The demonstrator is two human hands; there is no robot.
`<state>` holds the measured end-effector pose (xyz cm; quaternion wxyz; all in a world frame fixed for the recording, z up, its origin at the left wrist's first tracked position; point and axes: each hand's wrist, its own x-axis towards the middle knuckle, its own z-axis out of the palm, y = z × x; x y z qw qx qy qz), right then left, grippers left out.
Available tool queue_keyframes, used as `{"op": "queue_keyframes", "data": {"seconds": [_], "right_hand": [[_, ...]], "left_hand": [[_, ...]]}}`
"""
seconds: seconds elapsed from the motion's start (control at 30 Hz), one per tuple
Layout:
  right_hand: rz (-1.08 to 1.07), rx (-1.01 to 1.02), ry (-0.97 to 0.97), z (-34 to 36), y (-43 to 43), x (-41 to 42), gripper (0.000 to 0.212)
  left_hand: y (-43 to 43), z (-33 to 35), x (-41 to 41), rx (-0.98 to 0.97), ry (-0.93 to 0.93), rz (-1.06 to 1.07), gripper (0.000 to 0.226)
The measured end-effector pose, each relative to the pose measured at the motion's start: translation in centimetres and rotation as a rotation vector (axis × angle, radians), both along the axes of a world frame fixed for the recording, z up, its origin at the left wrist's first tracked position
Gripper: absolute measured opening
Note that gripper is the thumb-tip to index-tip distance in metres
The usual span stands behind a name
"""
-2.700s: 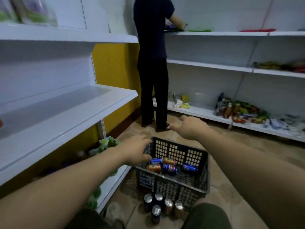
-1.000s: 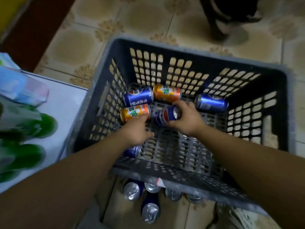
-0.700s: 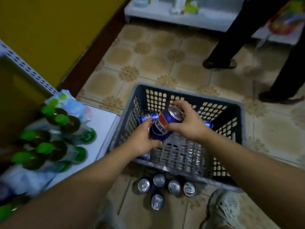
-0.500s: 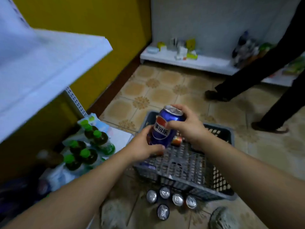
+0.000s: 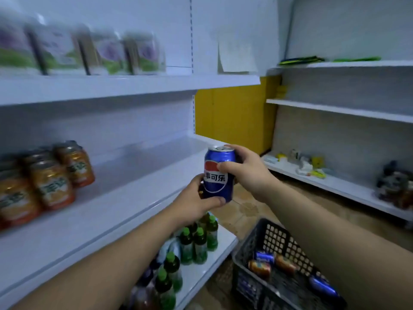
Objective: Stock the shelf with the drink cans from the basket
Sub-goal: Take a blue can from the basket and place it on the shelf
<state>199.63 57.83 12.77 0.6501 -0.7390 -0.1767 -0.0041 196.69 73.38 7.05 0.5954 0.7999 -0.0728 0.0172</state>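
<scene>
Right hand (image 5: 245, 173) and left hand (image 5: 192, 203) grip can (image 5: 218, 183) near orange cans (image 5: 51, 182).

Shelf (image 5: 134, 175) open at right, orange cans (image 5: 51, 182) crowding left

Green-capped bottles (image 5: 199, 245) stand low, blurred cartons (image 5: 109, 52) high.

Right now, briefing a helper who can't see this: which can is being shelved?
Find the white middle shelf on the left, where orange cans stand. At its front edge, left hand and right hand hold one upright can. It alone is blue there.
</scene>
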Motion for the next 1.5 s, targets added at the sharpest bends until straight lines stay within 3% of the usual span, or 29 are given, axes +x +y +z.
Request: {"op": "queue_keyframes", "data": {"seconds": [0.23, 0.43, 0.57, 0.7, 0.8, 1.0, 1.23, 1.5], "right_hand": [[0.297, -0.11, -0.066, 1.5, 10.7, -5.3, 0.037], [0.507, -0.195, -0.075, 0.1, 20.1, -8.9, 0.046], [0.643, -0.256, -0.07, -0.9, 26.0, -11.5, 0.063], [0.745, -0.292, -0.099, -1.6, 31.0, -14.3, 0.065], [0.803, -0.287, -0.127, -2.0, 34.5, -15.8, 0.066], [0.861, -0.288, -0.253, -2.8, 40.5, -19.0, 0.074], [0.914, -0.322, -0.369, -3.3, 46.8, -21.6, 0.073], [0.932, -0.381, -0.37, -3.6, 54.6, -24.0, 0.076]], "left_hand": [[10.4, 1.1, -9.2, 0.107, 0.02, 0.244, 0.063], [19.1, 0.4, -16.8, 0.288, 0.182, 0.479, 0.098], [24.4, -0.4, -21.8, 0.573, 0.263, 0.649, 0.079], [29.0, -1.7, -27.2, 0.861, 0.36, 0.766, 0.073], [32.2, -2.0, -31.2, 0.975, 0.541, 0.857, 0.072], [38.5, -1.7, -38.4, 0.957, 0.799, 1.02, 0.074], [41.8, -2.0, -40.1, 0.958, 0.816, 1.106, 0.074], [42.2, -3.0, -40.2, 0.946, 0.748, 1.159, 0.075]]}}
